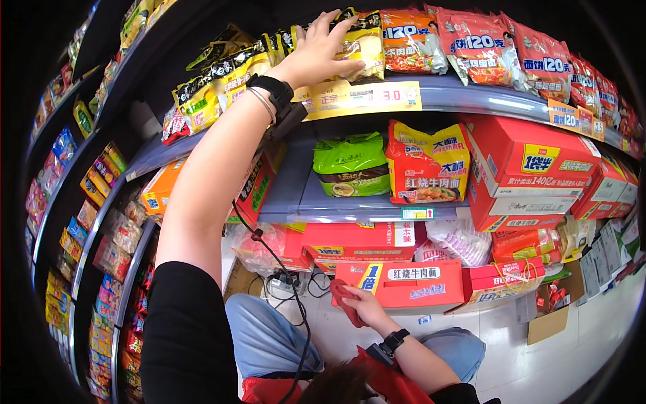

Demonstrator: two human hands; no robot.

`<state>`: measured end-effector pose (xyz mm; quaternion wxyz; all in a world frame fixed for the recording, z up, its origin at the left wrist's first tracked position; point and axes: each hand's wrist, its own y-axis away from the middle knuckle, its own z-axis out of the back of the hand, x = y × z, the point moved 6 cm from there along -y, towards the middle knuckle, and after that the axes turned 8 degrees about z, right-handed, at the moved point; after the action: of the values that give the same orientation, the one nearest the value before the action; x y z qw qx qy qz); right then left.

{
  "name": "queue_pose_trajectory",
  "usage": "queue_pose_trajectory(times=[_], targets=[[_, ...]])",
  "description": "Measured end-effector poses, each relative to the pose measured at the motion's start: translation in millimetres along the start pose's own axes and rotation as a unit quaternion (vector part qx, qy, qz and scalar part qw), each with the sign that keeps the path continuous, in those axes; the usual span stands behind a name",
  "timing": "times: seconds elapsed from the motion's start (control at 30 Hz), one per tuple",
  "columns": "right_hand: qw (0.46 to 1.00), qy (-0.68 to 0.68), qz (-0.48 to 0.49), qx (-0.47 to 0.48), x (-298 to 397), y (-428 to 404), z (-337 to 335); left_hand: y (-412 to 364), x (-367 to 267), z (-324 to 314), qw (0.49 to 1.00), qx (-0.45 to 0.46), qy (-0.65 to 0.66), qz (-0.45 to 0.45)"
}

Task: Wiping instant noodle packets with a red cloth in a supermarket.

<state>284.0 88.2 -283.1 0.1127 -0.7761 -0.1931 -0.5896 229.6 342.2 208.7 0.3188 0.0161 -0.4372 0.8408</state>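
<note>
My left hand (323, 50) reaches up to the upper shelf, fingers spread, over the front of yellow-and-black instant noodle packets (366, 50). It appears to rest against them without gripping any. Low down near my knees, my right hand (364, 304) holds a folded red cloth (345, 303). Behind that cloth, a red instant noodle carton (429, 295) sits on the floor. To the right of the yellow packets stand an orange noodle packet (411, 43) and several pink-red ones (477, 45).
A price strip (361, 98) runs along the upper shelf edge. The lower shelf (287, 187) carries a green noodle multipack (352, 166), a red-yellow one (428, 164) and stacked red cartons (535, 156). A black cable (287, 278) hangs past my left knee. An open cardboard box (550, 318) stands right.
</note>
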Motion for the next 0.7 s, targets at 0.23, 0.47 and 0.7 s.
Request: queue_pose_trajectory(times=[0.23, 0.47, 0.7], targets=[[1.000, 0.008, -0.009, -0.019, -9, -7, 2, 10, -1, 36, 0.995, -0.088, -0.033, 0.016], [1.000, 0.011, 0.010, -0.017, -23, -14, 2, 46, 92, 111, 0.984, -0.105, -0.062, 0.126], [1.000, 0.012, 0.003, -0.014, -30, -13, 2, 88, 146, 137, 0.956, -0.025, -0.128, 0.264]])
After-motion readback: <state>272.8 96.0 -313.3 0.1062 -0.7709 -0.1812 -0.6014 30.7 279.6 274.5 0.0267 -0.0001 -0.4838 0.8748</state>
